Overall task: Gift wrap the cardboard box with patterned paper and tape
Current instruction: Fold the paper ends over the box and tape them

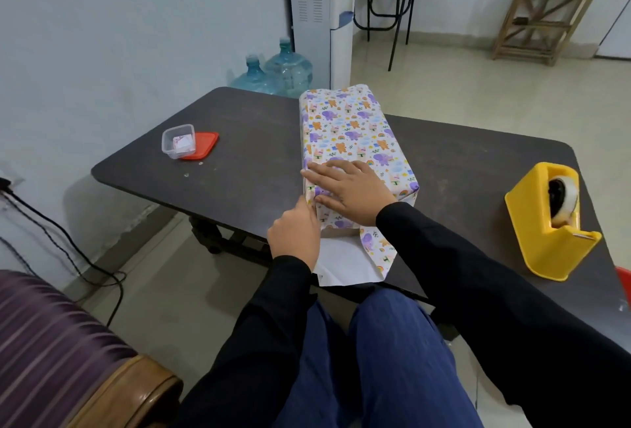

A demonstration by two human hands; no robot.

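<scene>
- The box [355,134] lies on the table [239,140], at 12 o'clock from the person.
- The right hand [348,190] presses flat on top, fingers straight.
- The left hand [295,233] pinches the paper [345,263] at the box's 7 o'clock corner.

The patterned paper [355,134] is white, printed with purple elephants, orange bears, small rainbows and green sprigs; its underside, on the near flap, is plain white. The table [246,140] is dark brown. On the right, the tape dispenser [539,222] is yellow. On the left, the container [177,149] is clear and the lid [206,144] red.
</scene>
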